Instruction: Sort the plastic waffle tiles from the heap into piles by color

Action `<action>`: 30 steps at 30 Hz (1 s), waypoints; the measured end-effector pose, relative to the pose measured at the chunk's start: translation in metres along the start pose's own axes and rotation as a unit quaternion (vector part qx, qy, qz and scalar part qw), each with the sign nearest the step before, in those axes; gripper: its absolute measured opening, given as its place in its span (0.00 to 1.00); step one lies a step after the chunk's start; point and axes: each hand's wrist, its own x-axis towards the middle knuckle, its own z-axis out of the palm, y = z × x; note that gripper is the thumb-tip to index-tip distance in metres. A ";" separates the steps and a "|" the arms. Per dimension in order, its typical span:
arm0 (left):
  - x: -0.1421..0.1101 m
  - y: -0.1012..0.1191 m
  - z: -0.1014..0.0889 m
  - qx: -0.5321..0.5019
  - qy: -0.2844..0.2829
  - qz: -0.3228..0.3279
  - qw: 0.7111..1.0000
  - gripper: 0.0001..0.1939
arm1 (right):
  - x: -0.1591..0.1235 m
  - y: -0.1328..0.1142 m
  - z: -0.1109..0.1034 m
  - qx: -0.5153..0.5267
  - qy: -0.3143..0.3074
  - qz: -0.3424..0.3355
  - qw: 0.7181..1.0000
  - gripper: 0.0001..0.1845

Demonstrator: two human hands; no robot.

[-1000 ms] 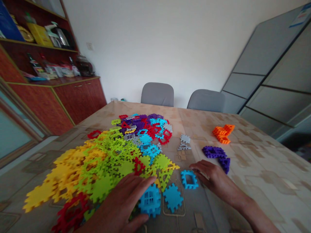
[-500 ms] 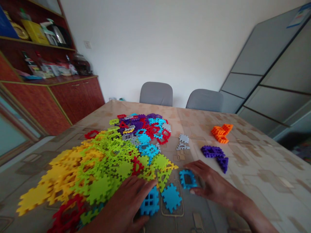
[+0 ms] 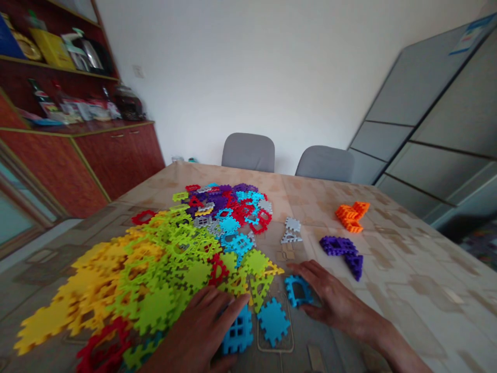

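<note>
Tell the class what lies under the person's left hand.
Lime-green plastic tiles show around the left hand, a blue tile beside its fingers; whatever lies beneath the palm is hidden.

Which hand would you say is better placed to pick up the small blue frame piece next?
Probably the right hand: its fingers are around the blue frame piece, while the left hand lies across the far side, by the blue window piece and the pile.

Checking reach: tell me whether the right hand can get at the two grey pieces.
Likely yes. Only tablecloth lies between the right hand and the two grey pieces; the heap of plastic pieces sits off to the left, and the blue frame piece beside the hand is not in the path.
</note>
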 end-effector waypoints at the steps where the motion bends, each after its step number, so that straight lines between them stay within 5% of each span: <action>1: 0.000 0.000 0.001 -0.001 0.003 -0.001 1.000 0.39 | 0.000 0.001 0.000 0.003 0.001 -0.005 1.000 0.37; 5: -0.001 -0.005 0.006 -0.002 0.023 0.018 1.000 0.39 | 0.008 -0.001 -0.005 0.030 0.020 -0.036 0.999 0.38; 10: -0.007 -0.012 0.011 -0.010 0.056 0.069 0.996 0.40 | 0.047 -0.014 -0.016 0.035 0.061 -0.088 0.994 0.21; 20: -0.007 -0.025 0.011 -0.029 0.060 0.073 0.995 0.41 | 0.151 -0.024 -0.006 -0.004 -0.027 -0.171 0.985 0.36; 30: -0.011 -0.023 0.009 -0.042 0.070 0.088 0.993 0.42 | 0.179 -0.015 0.002 -0.019 -0.047 -0.174 0.983 0.19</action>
